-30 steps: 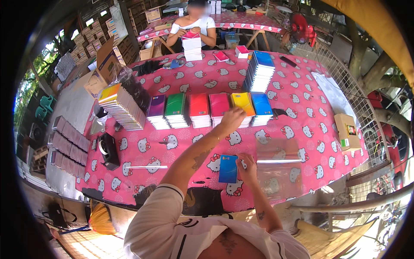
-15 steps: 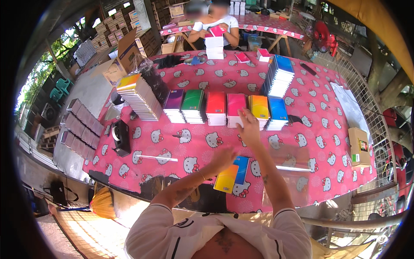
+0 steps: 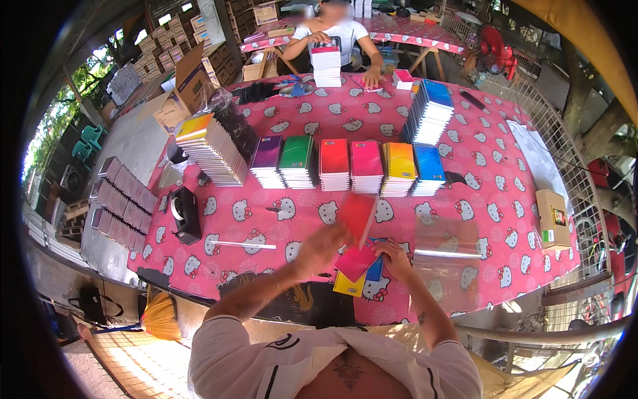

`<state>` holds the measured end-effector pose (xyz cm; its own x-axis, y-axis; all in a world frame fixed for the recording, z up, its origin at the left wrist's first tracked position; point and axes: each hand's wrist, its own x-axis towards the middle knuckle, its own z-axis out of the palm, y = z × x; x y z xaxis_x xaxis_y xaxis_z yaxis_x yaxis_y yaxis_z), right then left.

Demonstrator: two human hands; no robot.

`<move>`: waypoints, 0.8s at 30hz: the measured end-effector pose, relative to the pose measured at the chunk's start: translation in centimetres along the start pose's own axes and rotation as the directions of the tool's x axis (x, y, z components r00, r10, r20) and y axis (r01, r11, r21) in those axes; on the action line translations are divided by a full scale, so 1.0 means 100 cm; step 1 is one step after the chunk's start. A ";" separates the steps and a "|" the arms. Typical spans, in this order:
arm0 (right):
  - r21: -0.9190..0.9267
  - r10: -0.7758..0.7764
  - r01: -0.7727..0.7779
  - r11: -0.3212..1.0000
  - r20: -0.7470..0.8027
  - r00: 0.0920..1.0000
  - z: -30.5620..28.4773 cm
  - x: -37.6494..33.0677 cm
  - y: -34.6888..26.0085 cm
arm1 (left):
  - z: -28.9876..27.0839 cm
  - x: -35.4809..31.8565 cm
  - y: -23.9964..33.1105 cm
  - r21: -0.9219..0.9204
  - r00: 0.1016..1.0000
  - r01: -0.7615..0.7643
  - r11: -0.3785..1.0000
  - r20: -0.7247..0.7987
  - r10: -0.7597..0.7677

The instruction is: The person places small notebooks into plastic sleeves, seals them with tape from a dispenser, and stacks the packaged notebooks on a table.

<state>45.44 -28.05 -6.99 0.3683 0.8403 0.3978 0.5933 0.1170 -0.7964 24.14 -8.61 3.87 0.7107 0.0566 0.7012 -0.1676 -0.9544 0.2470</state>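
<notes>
The left hand (image 3: pixel 323 245) is in the middle of the frame, low down, and it grips a red notebook (image 3: pixel 357 216) that stands tilted up over the bench (image 3: pixel 485 199). The red notebook looks blurry. The right hand (image 3: pixel 392 256) is just beside it and is closed on a small fan of notebooks (image 3: pixel 357 269): a pink one on top, a blue one and a yellow one under it. The fan rests near the front edge of the bench.

Just to the right of the right hand lies a pile of clear plastic bags (image 3: pixel 445 256). I cannot tell if anything is inside them.

Higher up, in the middle of the frame, is a row of notebook stacks (image 3: pixel 345 165): purple, green, red, pink, orange and blue. A taller blue stack (image 3: pixel 430 113) stands at the upper right, and a leaning stack (image 3: pixel 211 147) stands at the left.

An open cardboard box (image 3: pixel 189 83) sits at the upper left; what is in it is hidden. A small closed box (image 3: pixel 551 216) sits at the right edge. A black tape holder (image 3: pixel 185 213) is at the left.

At the top, another person (image 3: pixel 335 30) sits behind a white stack (image 3: pixel 325 65).
</notes>
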 end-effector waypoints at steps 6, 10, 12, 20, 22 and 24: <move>-0.533 -0.160 -0.131 0.836 -0.465 0.871 -0.017 0.120 -0.042 | 0.018 -0.020 0.002 -0.020 0.990 0.060 0.998 0.133 -0.057; -0.716 -0.142 -0.156 0.681 -0.338 0.930 -0.044 0.160 -0.023 | -0.007 0.051 -0.156 0.715 0.923 0.310 0.627 -0.070 -0.378; -0.545 -0.088 -0.123 0.829 -0.345 0.935 -0.039 0.155 -0.044 | -0.040 0.020 -0.196 0.627 0.893 0.307 0.716 0.070 -0.444; -0.045 0.048 -0.047 0.998 0.014 0.999 0.015 -0.018 -0.016 | 0.020 -0.068 0.026 0.073 0.966 -0.107 0.992 0.244 0.086; -0.070 0.173 -0.193 0.979 -0.224 0.959 -0.002 0.005 -0.014 | 0.028 -0.082 0.041 -0.002 0.935 0.027 1.000 0.353 -0.025; -0.476 0.073 -0.305 0.825 -0.445 0.892 -0.045 0.044 0.011 | 0.026 -0.041 0.013 -0.046 0.954 0.063 0.997 0.296 -0.047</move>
<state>50.94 -26.58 -4.02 0.6906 0.5228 0.4998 0.7179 -0.4111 -0.5618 22.78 -10.82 -0.50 0.8880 0.0120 0.4597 -0.1538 -0.9344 0.3214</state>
